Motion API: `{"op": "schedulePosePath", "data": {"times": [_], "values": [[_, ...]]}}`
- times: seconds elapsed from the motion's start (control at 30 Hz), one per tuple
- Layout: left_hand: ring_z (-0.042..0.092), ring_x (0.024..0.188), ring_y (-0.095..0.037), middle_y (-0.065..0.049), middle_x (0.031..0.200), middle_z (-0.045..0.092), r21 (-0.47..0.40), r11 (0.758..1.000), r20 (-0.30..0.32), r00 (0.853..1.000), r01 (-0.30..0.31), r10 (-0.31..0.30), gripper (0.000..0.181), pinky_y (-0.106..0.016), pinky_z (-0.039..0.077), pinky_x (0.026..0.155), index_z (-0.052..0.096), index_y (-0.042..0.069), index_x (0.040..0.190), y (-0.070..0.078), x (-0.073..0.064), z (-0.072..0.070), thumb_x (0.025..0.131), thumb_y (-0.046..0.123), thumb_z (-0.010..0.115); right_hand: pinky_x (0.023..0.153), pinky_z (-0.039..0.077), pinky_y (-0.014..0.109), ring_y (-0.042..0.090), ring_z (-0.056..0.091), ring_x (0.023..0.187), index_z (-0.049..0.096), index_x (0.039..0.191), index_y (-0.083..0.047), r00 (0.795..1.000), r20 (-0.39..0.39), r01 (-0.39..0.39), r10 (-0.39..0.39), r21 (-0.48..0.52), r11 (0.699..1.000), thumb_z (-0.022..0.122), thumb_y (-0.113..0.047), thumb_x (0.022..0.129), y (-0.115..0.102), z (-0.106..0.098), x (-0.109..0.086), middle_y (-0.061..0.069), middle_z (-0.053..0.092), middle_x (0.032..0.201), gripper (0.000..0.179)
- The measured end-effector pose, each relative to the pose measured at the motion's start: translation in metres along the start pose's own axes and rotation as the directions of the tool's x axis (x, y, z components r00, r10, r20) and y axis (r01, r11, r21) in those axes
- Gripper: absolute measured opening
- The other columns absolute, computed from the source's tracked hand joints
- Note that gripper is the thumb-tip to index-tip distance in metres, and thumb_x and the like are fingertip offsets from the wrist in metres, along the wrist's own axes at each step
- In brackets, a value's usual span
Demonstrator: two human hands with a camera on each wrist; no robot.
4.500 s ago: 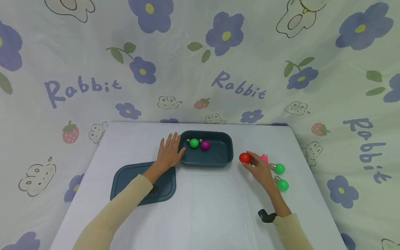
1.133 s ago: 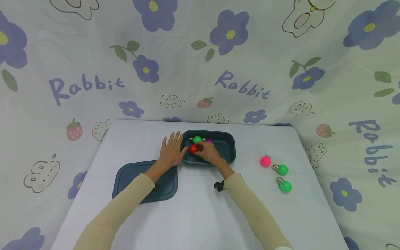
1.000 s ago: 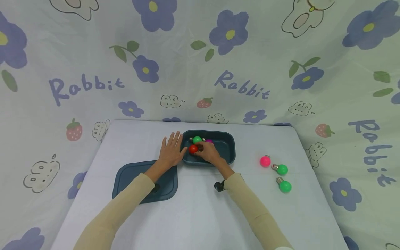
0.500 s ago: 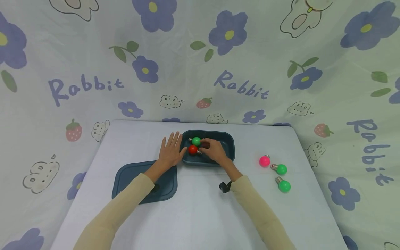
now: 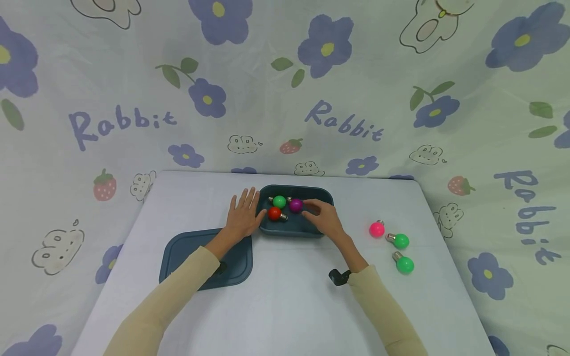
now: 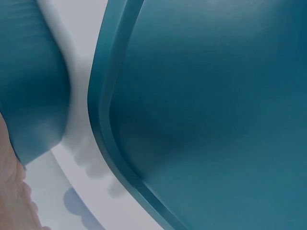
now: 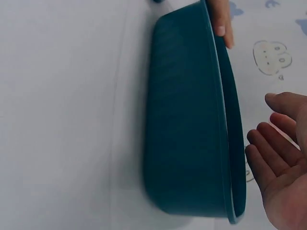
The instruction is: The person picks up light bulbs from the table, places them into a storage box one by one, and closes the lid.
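Fingers spread and straight, my left hand [image 5: 242, 220] rests against the left end of a dark blue-green plastic box [image 5: 291, 233]. Inside the box lie a red bulb [image 5: 274, 213], a green bulb [image 5: 279, 201] and a purple bulb [image 5: 296, 205], all with metal screw bases. My right hand [image 5: 325, 217] hovers over the box's right part, just right of the purple bulb, thumb and fingers apart and holding nothing. In the right wrist view that hand [image 7: 283, 167] appears empty beside the rim, with left-hand fingers [image 7: 220, 21] at the far end.
A matching lid [image 5: 231, 272] lies on the white table [image 5: 285, 306] under my left forearm. To the right sit a pink bulb [image 5: 376, 229] and two green ones, the nearer green bulb [image 5: 404, 265] below the farther green bulb [image 5: 401, 241]. A printed curtain [image 5: 267, 99] hangs behind.
My right hand carried the red bulb from the table's right side into the box, released it, and has drawn back to the right, uncovering the purple bulb. The left hand stays put.
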State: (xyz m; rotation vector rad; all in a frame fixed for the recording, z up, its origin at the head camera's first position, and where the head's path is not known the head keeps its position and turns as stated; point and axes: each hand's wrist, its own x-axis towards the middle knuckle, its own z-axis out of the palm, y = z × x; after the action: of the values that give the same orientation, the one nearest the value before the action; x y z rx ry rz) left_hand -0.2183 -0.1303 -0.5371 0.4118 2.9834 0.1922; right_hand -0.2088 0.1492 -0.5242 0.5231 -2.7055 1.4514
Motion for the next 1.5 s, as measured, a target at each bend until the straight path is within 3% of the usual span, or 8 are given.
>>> {"op": "schedulePosePath", "data": {"times": [0.27,0.57,0.93,1.03,1.17,1.33,1.4,1.5], "values": [[-0.001,0.152,-0.032,-0.015,0.166,0.004,-0.005,1.0,0.004,1.0,-0.001,0.001,0.073,-0.055,-0.002,0.118,0.01,0.002,0.16,0.001,0.0,0.0,0.107,0.048,0.032,0.095,0.051,0.038,0.03,0.064,0.115,0.066,0.125,0.003,0.999,-0.045,-0.022,0.024,0.044,0.999,0.074,-0.007,0.091,0.01,-0.029,-0.027,0.016,0.067,0.123,0.037],[0.0,0.152,-0.032,-0.015,0.166,0.004,-0.002,1.0,0.001,1.0,-0.005,0.005,0.072,-0.055,-0.001,0.118,0.009,0.002,0.16,-0.001,0.0,0.0,0.108,0.048,0.03,0.096,0.05,0.039,0.032,0.062,0.117,0.065,0.126,0.002,0.977,-0.163,-0.133,0.14,0.051,0.99,0.071,-0.014,0.095,0.023,-0.07,-0.062,0.017,0.067,0.124,0.035],[-0.003,0.152,-0.033,-0.013,0.166,0.003,-0.008,1.0,0.007,1.0,0.003,-0.003,0.072,-0.054,-0.003,0.118,0.009,0.003,0.16,0.0,0.002,-0.001,0.107,0.049,0.028,0.085,0.045,0.007,0.038,0.063,0.114,0.064,0.124,0.007,0.946,-0.284,-0.157,0.159,0.031,0.987,0.069,-0.007,0.095,0.047,-0.109,-0.112,0.023,0.065,0.123,0.032],[-0.003,0.151,-0.033,-0.013,0.166,0.003,-0.011,1.0,0.007,1.0,0.007,-0.007,0.073,-0.054,-0.004,0.118,0.009,0.004,0.16,0.0,0.003,0.0,0.107,0.049,0.029,0.084,0.044,0.006,0.038,0.062,0.114,0.063,0.126,0.006,0.926,-0.308,-0.232,0.219,-0.005,0.973,0.068,-0.007,0.096,0.049,-0.118,-0.126,0.023,0.065,0.125,0.033],[-0.002,0.151,-0.034,-0.014,0.166,0.003,-0.009,1.0,0.003,1.0,0.007,-0.007,0.073,-0.055,-0.003,0.118,0.009,0.004,0.16,0.0,0.002,0.0,0.107,0.049,0.029,0.084,0.045,0.008,0.035,0.063,0.116,0.063,0.13,0.001,0.879,-0.353,-0.365,0.322,-0.061,0.929,0.067,-0.016,0.098,0.053,-0.13,-0.142,0.02,0.065,0.126,0.036],[-0.003,0.151,-0.034,-0.014,0.166,0.003,-0.019,1.0,-0.001,1.0,0.002,-0.002,0.072,-0.055,-0.003,0.118,0.009,0.004,0.16,-0.001,0.002,0.001,0.107,0.049,0.029,0.093,0.051,0.03,0.035,0.06,0.12,0.06,0.133,-0.001,0.826,-0.39,-0.47,0.406,-0.08,0.879,0.064,-0.019,0.1,0.056,-0.144,-0.162,0.02,0.063,0.13,0.039],[-0.004,0.151,-0.034,-0.014,0.166,0.003,-0.024,1.0,-0.001,1.0,0.001,-0.001,0.072,-0.055,-0.003,0.118,0.009,0.004,0.16,-0.001,0.002,0.002,0.107,0.049,0.029,0.097,0.048,0.042,0.037,0.058,0.123,0.058,0.136,0.0,0.807,-0.393,-0.506,0.441,-0.075,0.859,0.062,-0.019,0.101,0.058,-0.147,-0.17,0.021,0.061,0.132,0.04],[-0.004,0.151,-0.034,-0.014,0.166,0.003,-0.032,0.999,-0.005,1.0,-0.002,0.002,0.072,-0.055,-0.003,0.118,0.01,0.003,0.16,-0.001,0.001,0.002,0.107,0.049,0.029,0.099,0.046,0.049,0.04,0.054,0.126,0.056,0.137,0.001,0.774,-0.404,-0.557,0.488,-0.068,0.828,0.06,-0.023,0.102,0.064,-0.148,-0.182,0.023,0.058,0.136,0.042]]}}
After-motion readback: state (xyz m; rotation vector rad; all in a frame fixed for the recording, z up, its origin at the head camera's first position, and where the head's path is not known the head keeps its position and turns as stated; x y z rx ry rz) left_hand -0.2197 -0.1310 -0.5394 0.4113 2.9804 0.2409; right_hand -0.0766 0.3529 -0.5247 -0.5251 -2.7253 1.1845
